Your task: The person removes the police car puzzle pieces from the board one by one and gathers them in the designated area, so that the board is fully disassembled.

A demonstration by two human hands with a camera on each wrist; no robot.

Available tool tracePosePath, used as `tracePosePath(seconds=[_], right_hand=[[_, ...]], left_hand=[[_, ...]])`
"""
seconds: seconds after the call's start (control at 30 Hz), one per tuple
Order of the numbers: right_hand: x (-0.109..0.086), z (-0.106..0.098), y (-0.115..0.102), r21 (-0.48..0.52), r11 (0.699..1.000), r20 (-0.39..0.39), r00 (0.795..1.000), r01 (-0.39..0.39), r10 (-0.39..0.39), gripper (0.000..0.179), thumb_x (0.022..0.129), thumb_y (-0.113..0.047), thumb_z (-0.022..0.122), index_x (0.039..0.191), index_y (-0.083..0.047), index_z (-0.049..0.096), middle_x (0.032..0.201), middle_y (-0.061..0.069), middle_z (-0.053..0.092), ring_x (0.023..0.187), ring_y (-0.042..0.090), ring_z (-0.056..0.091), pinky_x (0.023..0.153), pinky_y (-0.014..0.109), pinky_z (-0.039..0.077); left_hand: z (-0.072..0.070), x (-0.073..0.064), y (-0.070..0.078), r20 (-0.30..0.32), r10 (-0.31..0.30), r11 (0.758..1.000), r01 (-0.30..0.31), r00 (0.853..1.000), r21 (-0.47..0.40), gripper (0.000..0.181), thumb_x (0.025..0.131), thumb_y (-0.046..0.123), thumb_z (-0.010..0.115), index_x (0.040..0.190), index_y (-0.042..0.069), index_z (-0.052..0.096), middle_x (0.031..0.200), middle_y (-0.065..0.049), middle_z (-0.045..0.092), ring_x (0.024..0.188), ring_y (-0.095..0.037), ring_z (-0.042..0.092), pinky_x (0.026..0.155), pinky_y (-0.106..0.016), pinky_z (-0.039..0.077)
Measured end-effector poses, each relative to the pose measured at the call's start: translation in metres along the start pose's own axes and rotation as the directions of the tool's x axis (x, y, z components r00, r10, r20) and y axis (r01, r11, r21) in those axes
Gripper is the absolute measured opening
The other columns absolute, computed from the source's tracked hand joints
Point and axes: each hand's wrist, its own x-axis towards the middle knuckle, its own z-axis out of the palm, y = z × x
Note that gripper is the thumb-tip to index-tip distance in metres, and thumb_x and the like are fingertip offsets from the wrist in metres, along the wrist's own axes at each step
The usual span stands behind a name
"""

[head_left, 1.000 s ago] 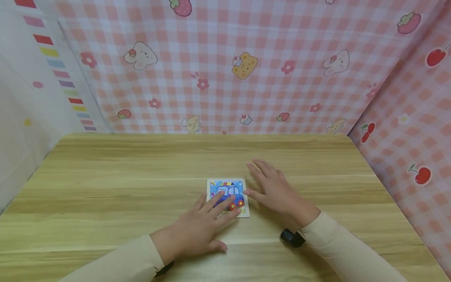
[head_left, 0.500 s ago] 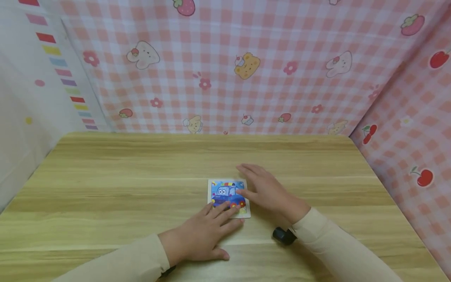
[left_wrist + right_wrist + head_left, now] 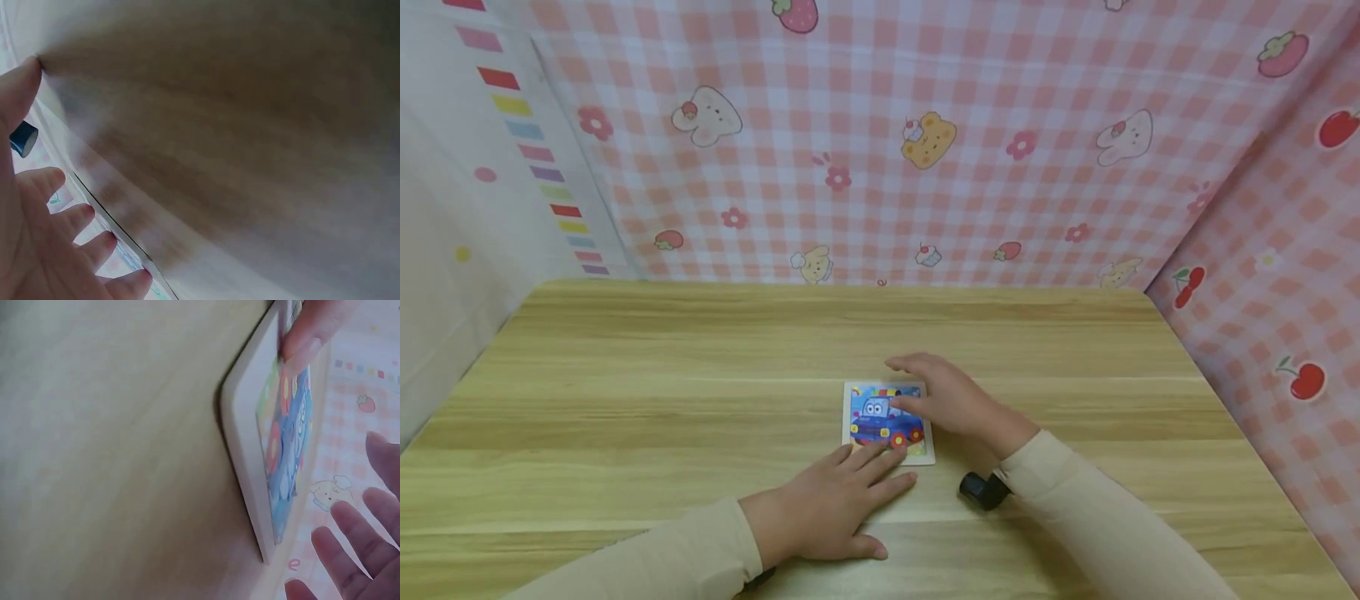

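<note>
A small square picture puzzle board (image 3: 868, 423) lies flat on the table, a blue cartoon car with red wheels inside its white border. My left hand (image 3: 827, 508) is spread palm down, its straight fingertips resting on the board's near edge. In the left wrist view, those fingertips (image 3: 103, 244) line up along the board's edge. Over the far right corner hovers my right hand (image 3: 958, 400), its thumb overlapping the car picture in the head view. The right wrist view shows the right hand's fingers (image 3: 356, 544) spread and holding nothing, with a left fingertip (image 3: 306, 353) touching the board.
The wood-grain table (image 3: 662, 375) extends to both sides of the board. Pink checked cloth (image 3: 850, 100) with cartoon prints hangs behind and on the right, and a pale sheet (image 3: 482, 217) covers the left. A black wrist camera (image 3: 983, 492) sits under the right wrist.
My left hand has drawn back toward me, uncovering more of the car picture. My right hand has moved left, over the board's far right corner. The board stays in nearly the same place.
</note>
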Motion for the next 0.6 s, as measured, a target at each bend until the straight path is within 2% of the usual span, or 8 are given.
tracePosePath(seconds=[0.4, 0.6], right_hand=[[0.017, 0.008, -0.007, 0.021, 0.998, 0.062, 0.997, -0.053, 0.051, 0.04, 0.092, -0.02, 0.066, 0.129, -0.006, 0.061, 0.129, 0.009, 0.06, 0.122, 0.026, 0.054, 0.105, 0.043, 0.04], [0.024, 0.012, -0.011, -0.007, 0.999, 0.075, 0.997, -0.035, 0.036, 0.033, 0.091, -0.017, 0.067, 0.123, -0.005, 0.065, 0.117, 0.006, 0.065, 0.107, 0.021, 0.06, 0.095, 0.038, 0.048]], left_hand=[[0.002, 0.0, 0.0, -0.006, 0.002, 1.0, -0.002, 1.0, 0.023, 0.076, 0.09, 0.067, 0.046, 0.149, 0.02, 0.039, 0.156, -0.006, 0.031, 0.142, -0.026, 0.03, 0.107, -0.046, 0.037], [0.001, 0.0, -0.001, 0.009, 0.006, 1.0, -0.006, 1.0, 0.018, 0.075, 0.09, 0.067, 0.044, 0.149, 0.02, 0.039, 0.157, -0.006, 0.029, 0.142, -0.026, 0.028, 0.107, -0.046, 0.037]])
